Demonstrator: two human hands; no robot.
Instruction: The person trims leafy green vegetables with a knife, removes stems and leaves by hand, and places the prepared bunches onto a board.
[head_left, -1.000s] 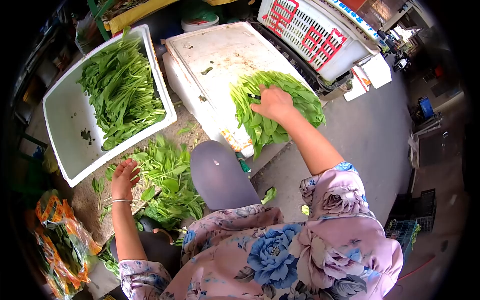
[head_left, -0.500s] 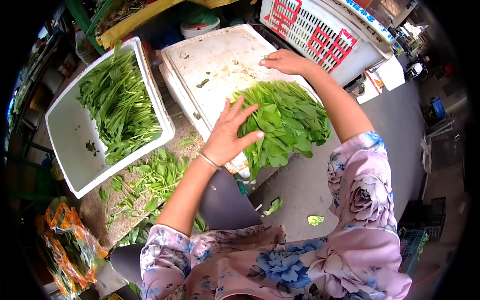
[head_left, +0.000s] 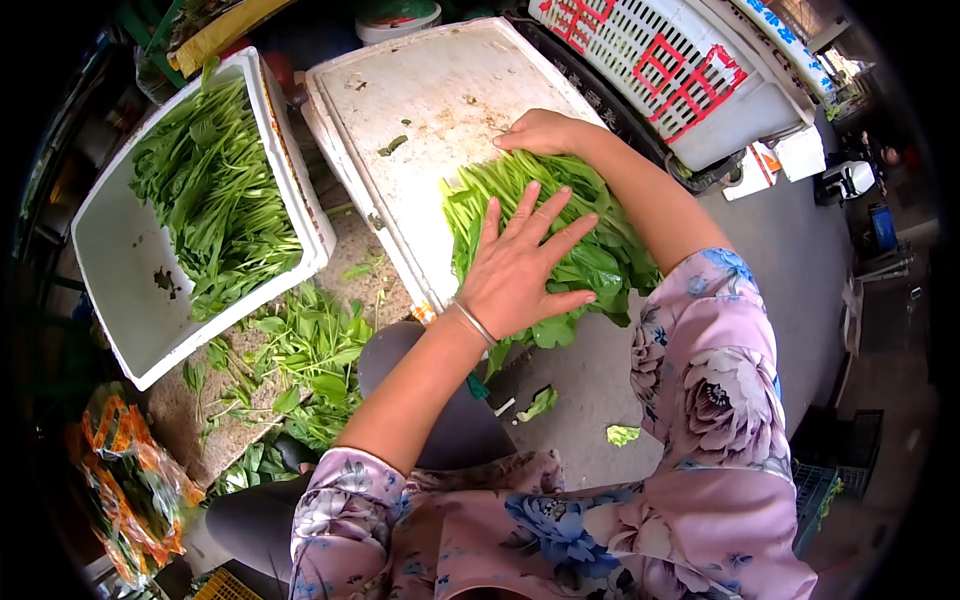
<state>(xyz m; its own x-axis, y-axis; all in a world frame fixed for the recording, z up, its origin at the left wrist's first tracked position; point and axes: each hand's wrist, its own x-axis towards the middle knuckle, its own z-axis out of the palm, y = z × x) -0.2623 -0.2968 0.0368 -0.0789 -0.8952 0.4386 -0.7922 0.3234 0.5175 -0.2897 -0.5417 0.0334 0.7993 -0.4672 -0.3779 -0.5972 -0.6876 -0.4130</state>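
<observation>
A pile of leafy greens lies on the near right part of a white foam lid. My left hand, with a bracelet at the wrist, rests on top of the pile with its fingers spread. At the pile's far edge, by the stem ends, is my right hand, its fingers curled together; what they hold, if anything, is hidden. To the left stands a white foam box with more greens inside.
Loose greens lie on the ground between box and knee. An orange-patterned plastic bag is at the lower left. A white crate with red tape stands beyond the lid. A bucket is behind.
My left hand has come over from the loose greens onto the pile. My right hand left the pile, rose above it, then came back down to its far edge.
</observation>
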